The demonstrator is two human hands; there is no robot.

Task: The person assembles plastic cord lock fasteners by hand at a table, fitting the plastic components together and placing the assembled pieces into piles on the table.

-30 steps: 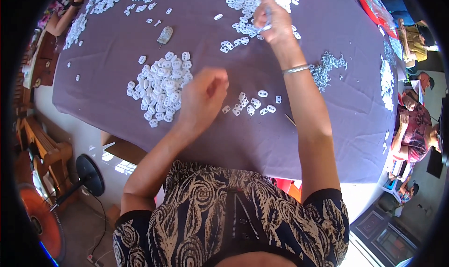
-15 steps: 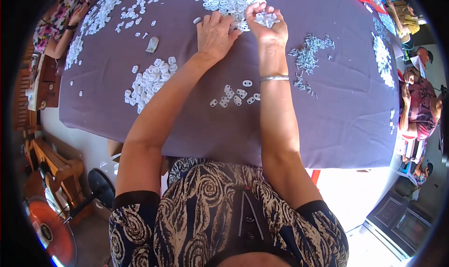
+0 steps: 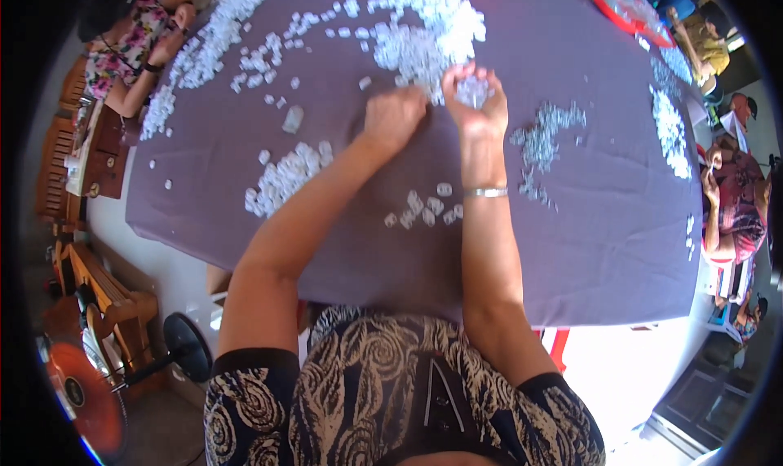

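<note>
My right hand (image 3: 479, 111) is turned palm up and cupped round a heap of small white plastic pieces (image 3: 471, 92). Beside it, my left hand (image 3: 395, 117) is curled at the near edge of a big pile of white plastic pieces (image 3: 408, 50); motion blurs its fingers, and whatever they hold is hidden. Closer to me lie a few loose white two-holed pieces (image 3: 420, 209). Left of my left forearm is a mound of white oval pieces (image 3: 289, 176). A pile of small grey metal screws (image 3: 542, 140) lies right of my right wrist.
A dark cloth covers the table (image 3: 603, 246). A small pale lump (image 3: 293, 119) sits left of my hands. Red containers (image 3: 628, 13) stand at the far side. One person (image 3: 139, 50) works at the left, others (image 3: 738, 181) at the right. An orange fan (image 3: 81, 393) stands lower left.
The view has tilted, so everything sits lower and more of the far table shows. My left hand's spread fingers have curled in. My right hand still cups the white pieces.
</note>
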